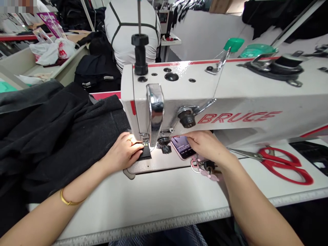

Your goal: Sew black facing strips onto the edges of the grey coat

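Pressing down with curled fingertips rather than gripping, the left hand (123, 152) pins a small black fabric tab (145, 154) flat on the sewing machine (230, 102) bed. The tab's long axis runs left to right and its free end points right, lying directly beneath the presser foot (145, 139), while the dark garment (51, 136) is heaped to the left on the table (153, 201). The right hand (205, 145) rests over a pink phone (183, 147) lying screen-up under the machine arm, near end toward the person, though whether the fingers actually grip it cannot be told; red scissors (282, 164) lie well to the right.
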The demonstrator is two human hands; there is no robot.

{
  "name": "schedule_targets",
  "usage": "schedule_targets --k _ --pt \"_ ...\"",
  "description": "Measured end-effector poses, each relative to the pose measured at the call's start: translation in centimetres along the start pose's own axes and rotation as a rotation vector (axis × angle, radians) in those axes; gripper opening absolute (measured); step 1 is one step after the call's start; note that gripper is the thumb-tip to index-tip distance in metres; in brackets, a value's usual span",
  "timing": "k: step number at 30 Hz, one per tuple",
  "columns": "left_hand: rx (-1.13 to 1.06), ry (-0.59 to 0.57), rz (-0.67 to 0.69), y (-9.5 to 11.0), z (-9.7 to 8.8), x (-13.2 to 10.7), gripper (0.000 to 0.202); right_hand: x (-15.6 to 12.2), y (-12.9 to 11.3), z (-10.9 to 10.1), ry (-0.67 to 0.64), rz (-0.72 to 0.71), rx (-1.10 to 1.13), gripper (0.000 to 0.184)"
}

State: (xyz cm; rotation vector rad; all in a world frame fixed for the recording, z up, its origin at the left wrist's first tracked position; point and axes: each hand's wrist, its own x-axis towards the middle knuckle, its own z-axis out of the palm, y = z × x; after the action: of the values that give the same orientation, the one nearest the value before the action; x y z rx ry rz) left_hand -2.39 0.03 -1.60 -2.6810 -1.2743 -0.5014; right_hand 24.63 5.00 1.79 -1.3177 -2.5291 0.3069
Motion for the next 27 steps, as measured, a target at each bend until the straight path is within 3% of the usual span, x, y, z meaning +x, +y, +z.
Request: schedule_targets --k 4,9,16,20,27 --pt "0.153 -0.071 -0.187 0.3 -0.2 0.2 0.029 0.5 1.0 0.7 -0.063 0.015 -0.170 0.047" --pt "0.032 -0.187 -0.298 1.4 -0.9 -0.6 0.034 0.8 1.4 0.9 0.132 0.108 -0.304 0.046" --pt "-0.166 -0.276 -0.248 7.2 -3.7 -6.9 0.031 0.7 1.5 0.4 0.242 0.104 -0.125 0.043" --pt "-0.167 -0.274 -0.268 9.6 -4.6 -9.4 0.026 0.8 1.7 0.3 0.201 0.086 -0.034 0.046" --pt "-0.126 -0.181 -0.378 11.3 -4.8 -9.3 0.018 0.6 2.1 0.8 0.083 0.011 -0.040 0.043"
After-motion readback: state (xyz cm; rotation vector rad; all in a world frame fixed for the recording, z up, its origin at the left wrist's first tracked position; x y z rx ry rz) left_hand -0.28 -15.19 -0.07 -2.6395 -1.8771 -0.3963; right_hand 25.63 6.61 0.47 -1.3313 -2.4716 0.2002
